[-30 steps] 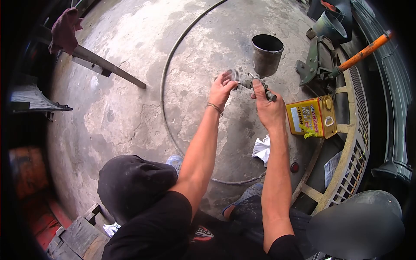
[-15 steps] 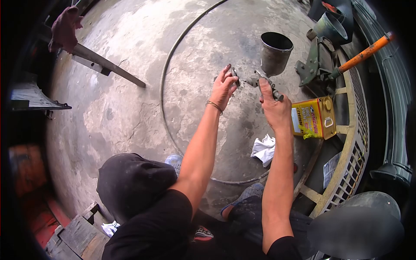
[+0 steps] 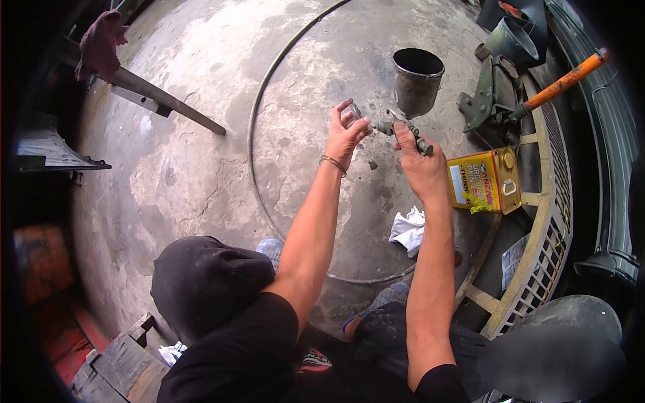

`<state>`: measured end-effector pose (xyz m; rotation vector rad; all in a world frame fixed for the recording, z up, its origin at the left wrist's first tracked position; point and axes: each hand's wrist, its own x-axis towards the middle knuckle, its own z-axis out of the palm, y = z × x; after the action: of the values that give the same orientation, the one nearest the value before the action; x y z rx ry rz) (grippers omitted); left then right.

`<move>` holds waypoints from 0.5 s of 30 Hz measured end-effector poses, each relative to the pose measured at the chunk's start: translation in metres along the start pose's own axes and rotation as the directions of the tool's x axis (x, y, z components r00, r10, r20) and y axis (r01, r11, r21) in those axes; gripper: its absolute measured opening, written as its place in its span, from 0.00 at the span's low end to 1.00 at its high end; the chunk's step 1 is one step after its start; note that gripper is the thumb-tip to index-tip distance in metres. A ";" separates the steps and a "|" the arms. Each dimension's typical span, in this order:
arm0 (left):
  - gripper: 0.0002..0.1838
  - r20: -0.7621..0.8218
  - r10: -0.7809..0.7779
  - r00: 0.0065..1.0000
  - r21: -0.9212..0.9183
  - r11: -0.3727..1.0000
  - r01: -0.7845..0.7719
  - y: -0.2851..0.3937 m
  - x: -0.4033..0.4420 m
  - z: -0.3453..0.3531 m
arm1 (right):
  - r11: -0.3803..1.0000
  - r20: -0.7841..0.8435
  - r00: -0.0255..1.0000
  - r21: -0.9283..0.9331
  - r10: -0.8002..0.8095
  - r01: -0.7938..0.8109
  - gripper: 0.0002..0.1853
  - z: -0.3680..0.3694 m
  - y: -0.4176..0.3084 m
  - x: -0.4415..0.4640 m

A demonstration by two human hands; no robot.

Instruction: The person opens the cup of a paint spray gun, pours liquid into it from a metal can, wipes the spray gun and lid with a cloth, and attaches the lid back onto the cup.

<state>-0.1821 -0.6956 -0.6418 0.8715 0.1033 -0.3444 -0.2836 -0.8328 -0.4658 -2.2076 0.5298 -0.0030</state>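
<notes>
"While the left hand (image 3: 347,133) and the right hand (image 3: 424,171) stay apart, what is in each?"

"The left pinches a small round part (image 3: 355,109); the right is clamped around a grey metal spray gun (image 3: 385,127), held out over the rough, patchy concrete floor (image 3: 188,134). I can't tell whether part and gun touch."

"Any writing?"

"On the boxy yellow can (image 3: 492,195) at right, PAINT and THINN are legible; the rest is hard to read."

"Other shapes and textures?"

"A dull, open-topped metal cup (image 3: 416,94) just beyond the gun, a crumpled white cloth (image 3: 407,232) nearer the person, and a thin hose (image 3: 253,127) curving across the concrete."
</notes>
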 end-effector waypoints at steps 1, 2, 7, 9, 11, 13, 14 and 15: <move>0.45 -0.001 0.023 1.000 0.021 1.000 -0.023 0.000 -0.001 0.001 | 1.000 -0.011 1.000 0.004 -0.009 0.009 0.46 0.001 0.001 0.000; 0.43 -0.002 0.047 0.999 0.043 0.998 -0.047 0.000 -0.002 0.003 | 1.000 -0.021 1.000 0.008 -0.019 0.019 0.45 0.001 0.001 0.000; 0.45 -0.023 0.007 1.000 0.115 0.993 -0.005 0.007 -0.008 0.009 | 1.000 0.009 1.000 0.001 0.016 -0.016 0.45 -0.003 -0.007 -0.001; 0.45 -0.030 -0.008 1.000 0.117 0.993 0.012 0.012 -0.013 0.012 | 1.000 0.004 1.000 -0.012 0.017 -0.017 0.45 -0.002 -0.007 0.000; 0.45 -0.010 0.010 1.000 0.119 0.993 -0.009 0.012 -0.014 0.011 | 1.000 -0.021 1.000 -0.027 0.000 -0.001 0.45 0.002 -0.001 0.002; 0.44 0.015 0.033 0.999 0.112 0.993 -0.034 0.004 -0.010 0.004 | 0.998 -0.070 0.997 -0.065 -0.013 0.008 0.45 0.009 0.010 0.006; 0.44 0.027 0.045 0.999 0.108 0.993 -0.048 0.001 -0.007 0.001 | 0.996 -0.095 0.995 -0.085 -0.021 0.013 0.45 0.011 0.014 0.008; 0.44 -0.002 0.019 1.000 0.091 0.996 -0.018 0.004 -0.007 0.003 | 0.998 -0.050 0.999 -0.058 0.008 -0.011 0.45 0.008 0.007 0.007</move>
<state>-0.1876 -0.6939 -0.6355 0.9623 0.0826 -0.3326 -0.2789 -0.8336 -0.4775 -2.2670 0.5751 -0.0381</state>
